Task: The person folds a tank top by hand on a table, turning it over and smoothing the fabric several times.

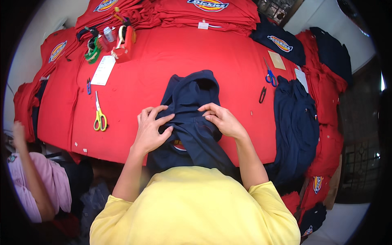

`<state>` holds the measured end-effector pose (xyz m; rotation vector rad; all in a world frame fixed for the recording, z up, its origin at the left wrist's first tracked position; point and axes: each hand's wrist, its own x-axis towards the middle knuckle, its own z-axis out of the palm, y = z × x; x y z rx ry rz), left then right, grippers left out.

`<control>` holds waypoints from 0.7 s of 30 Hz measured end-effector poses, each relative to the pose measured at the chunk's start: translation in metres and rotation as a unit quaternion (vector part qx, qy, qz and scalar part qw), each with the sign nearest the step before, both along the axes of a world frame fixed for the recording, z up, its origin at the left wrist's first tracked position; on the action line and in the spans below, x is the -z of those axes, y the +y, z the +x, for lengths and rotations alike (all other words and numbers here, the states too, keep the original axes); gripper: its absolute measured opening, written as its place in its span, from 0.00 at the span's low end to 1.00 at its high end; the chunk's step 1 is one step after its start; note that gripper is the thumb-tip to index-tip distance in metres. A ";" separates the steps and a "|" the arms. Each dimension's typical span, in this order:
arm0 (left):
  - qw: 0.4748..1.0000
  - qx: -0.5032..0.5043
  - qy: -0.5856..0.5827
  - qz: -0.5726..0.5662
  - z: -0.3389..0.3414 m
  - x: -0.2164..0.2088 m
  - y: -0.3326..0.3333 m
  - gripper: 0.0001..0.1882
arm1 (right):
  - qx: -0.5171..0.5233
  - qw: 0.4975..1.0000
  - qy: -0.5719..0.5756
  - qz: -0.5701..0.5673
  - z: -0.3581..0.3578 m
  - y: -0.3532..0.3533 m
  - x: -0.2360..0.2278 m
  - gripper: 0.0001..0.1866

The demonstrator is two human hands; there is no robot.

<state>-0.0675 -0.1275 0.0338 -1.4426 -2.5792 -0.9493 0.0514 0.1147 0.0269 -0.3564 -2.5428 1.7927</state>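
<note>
A navy hooded sweatshirt (200, 141) lies in front of me, its hood (190, 92) spread toward the far side of the red-covered table. Part of a logo patch peeks out from under a fold on its chest. My left hand (153, 128) is at the left of the neckline, with curled fingers gripping the cloth. At the right side of the neckline, my right hand (223, 119) pinches the fabric between thumb and fingers. The sweatshirt's lower part hangs over the near edge, toward my body.
Yellow-handled scissors (100, 118), small blue snips (88, 86) and a red tape dispenser (124, 45) stand left. Blue scissors (269, 74), black snips (262, 94) and another navy garment (296, 126) lie right. Folded red garments (208, 18) line the back. A person in pink (41, 179) sits at left.
</note>
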 end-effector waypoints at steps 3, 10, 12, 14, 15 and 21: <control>0.999 0.038 0.008 0.021 0.001 -0.006 0.025 0.16 | 0.007 1.000 0.009 -0.027 -0.002 -0.001 -0.014 0.10; 0.967 0.115 -0.223 0.050 -0.017 0.006 0.063 0.09 | 0.005 0.996 0.024 0.089 -0.009 0.023 -0.020 0.07; 0.941 0.112 -0.315 0.048 -0.020 0.011 0.070 0.10 | -0.014 0.987 0.036 0.158 -0.009 0.025 -0.015 0.06; 0.917 0.112 -0.378 0.065 -0.017 0.015 0.071 0.10 | -0.023 0.970 0.122 0.208 -0.006 0.017 -0.011 0.06; 0.903 0.113 -0.409 0.073 -0.017 0.017 0.072 0.10 | -0.027 0.958 0.166 0.232 -0.004 0.010 -0.009 0.06; 0.887 0.120 -0.439 0.078 -0.016 0.018 0.074 0.10 | 0.136 0.965 0.204 -0.089 0.001 0.003 0.027 0.05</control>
